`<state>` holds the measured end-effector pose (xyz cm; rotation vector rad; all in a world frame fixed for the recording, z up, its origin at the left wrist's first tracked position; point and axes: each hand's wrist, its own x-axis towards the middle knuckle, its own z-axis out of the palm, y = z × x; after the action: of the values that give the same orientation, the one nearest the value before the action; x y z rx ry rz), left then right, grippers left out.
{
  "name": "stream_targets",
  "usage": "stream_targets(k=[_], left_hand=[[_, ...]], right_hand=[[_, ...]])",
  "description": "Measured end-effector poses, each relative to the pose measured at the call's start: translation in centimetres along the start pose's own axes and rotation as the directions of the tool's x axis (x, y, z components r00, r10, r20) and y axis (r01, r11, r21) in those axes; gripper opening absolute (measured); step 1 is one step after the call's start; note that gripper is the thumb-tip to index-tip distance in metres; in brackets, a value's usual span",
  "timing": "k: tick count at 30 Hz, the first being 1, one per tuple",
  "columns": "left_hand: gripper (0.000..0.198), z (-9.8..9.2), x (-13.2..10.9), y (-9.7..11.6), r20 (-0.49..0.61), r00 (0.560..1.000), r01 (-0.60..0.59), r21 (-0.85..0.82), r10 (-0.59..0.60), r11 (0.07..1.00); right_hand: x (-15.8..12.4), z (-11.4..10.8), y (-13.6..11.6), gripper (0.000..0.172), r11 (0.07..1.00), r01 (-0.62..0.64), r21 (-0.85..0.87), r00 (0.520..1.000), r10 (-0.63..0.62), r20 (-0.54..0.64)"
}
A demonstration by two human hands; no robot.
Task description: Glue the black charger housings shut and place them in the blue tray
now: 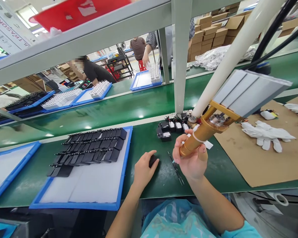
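My right hand is wrapped round a gold cylindrical tool, held tilted above the bench. A ribbed grey block sits at the tool's upper end. Resting low over the green bench, my left hand has thumb and fingers closed on a small black plastic part, mostly hidden by the fingers. Between the hands lie thin tweezers. Beyond them stand several black housings with white pieces inside.
To the left, a blue-rimmed tray carries rows of black housings; another blue tray lies farther left. Brown cardboard with white gloves is at right. A shelf post and white pipe rise ahead. People sit beyond.
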<state>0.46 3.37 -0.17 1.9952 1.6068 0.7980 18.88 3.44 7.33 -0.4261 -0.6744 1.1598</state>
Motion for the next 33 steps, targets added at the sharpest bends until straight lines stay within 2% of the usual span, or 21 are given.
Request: stream_targets(k=[1,2,4,6,8,11,15,21,25,27,29,31,32,33], left_hand=[[0.034,-0.1,0.0,0.0,0.004,0.995,0.1,-0.165,-0.101,0.981],[0.037,-0.1,0.1,0.0,0.034,0.978,0.205,-0.353,-0.207,0.913],[0.043,-0.1,0.0,0.3,0.165,0.92,0.366,-0.684,-0.355,0.631],[0.046,-0.1,-0.2,0.9,0.303,0.877,0.429,-0.844,-0.372,0.323],[0.046,-0.2,-0.3,1.5,0.377,0.868,0.439,-0.887,-0.324,0.143],[0.042,-0.7,-0.6,2.3,0.401,0.881,0.423,-0.905,-0.252,0.037],[0.036,-2.0,-1.2,2.3,0.382,0.903,0.385,-0.922,-0.199,-0.023],[0.034,-3.6,-2.5,1.5,0.31,0.931,0.324,-0.945,-0.194,0.043],[0.035,-4.1,-3.1,1.2,0.237,0.946,0.276,-0.946,-0.22,0.168],[0.038,-4.8,-3.4,0.5,0.18,0.947,0.26,-0.916,-0.267,0.305],[0.042,-6.2,-3.9,-0.9,0.09,0.936,0.267,-0.81,-0.34,0.522],[0.048,-8.3,-4.5,-2.9,-0.051,0.917,0.297,-0.575,-0.396,0.762],[0.05,-9.5,-4.8,-4.0,-0.157,0.899,0.317,-0.408,-0.408,0.856],[0.049,-10.8,-5.1,-5.1,-0.249,0.874,0.365,-0.231,-0.417,0.902]], right_hand=[[0.0,0.0,0.0,0.041,1.0,0.002,0.005,1.0,-0.002,0.002],[0.1,0.0,0.0,0.039,1.0,0.004,0.008,1.0,-0.004,0.004],[0.2,0.0,0.0,0.038,1.0,0.011,0.003,1.0,-0.011,0.007],[0.2,-0.1,0.0,0.039,1.0,0.019,-0.013,1.0,-0.019,0.005],[0.2,-0.1,-0.1,0.04,0.999,0.022,-0.028,1.0,-0.022,-0.002],[0.3,-0.2,-0.1,0.04,0.999,0.022,-0.036,1.0,-0.022,-0.007],[0.3,-0.3,-0.2,0.042,0.999,0.02,-0.042,1.0,-0.021,-0.02],[0.3,-0.1,-0.5,0.041,0.999,0.016,-0.037,0.999,-0.017,-0.035],[0.3,-0.2,-0.5,0.041,0.999,0.005,-0.033,0.999,-0.006,-0.046],[0.3,-0.2,-0.4,0.041,0.999,0.014,-0.04,0.999,-0.016,-0.048],[0.2,-0.4,-0.4,0.04,0.999,0.02,-0.04,0.999,-0.021,-0.042],[0.2,-0.5,-0.3,0.04,0.999,0.02,-0.032,0.999,-0.021,-0.034],[0.2,-0.5,-0.3,0.04,0.999,0.021,-0.029,0.999,-0.022,-0.03],[0.2,-0.6,-0.3,0.04,0.999,0.023,-0.028,0.999,-0.023,-0.027]])
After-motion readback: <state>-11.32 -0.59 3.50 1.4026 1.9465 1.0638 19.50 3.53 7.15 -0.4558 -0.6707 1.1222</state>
